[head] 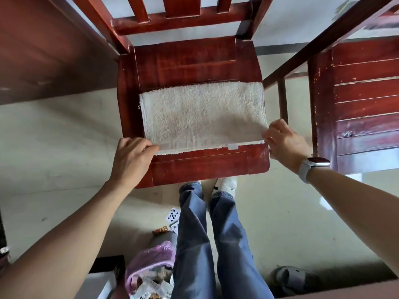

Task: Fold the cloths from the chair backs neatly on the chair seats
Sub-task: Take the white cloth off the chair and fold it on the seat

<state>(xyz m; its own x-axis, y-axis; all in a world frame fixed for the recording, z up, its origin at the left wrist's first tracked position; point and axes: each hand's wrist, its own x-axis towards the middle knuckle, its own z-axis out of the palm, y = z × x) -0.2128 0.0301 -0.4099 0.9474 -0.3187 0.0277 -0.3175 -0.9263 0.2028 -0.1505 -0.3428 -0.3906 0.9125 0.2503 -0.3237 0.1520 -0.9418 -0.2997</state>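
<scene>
I see a cream terry cloth lying flat on a red wooden chair seat, folded into a wide rectangle. Its far edge sits about midway across the seat; its near edge stops short of the seat's front rim, leaving a bare strip of wood. My left hand pinches the near left corner, fingers curled on the hem. My right hand pinches the near right corner, lifting it slightly off the wood; it wears a watch. A second chair stands close on the right, pale floor between. Playing cards lie on the floor beside my legs.
</scene>
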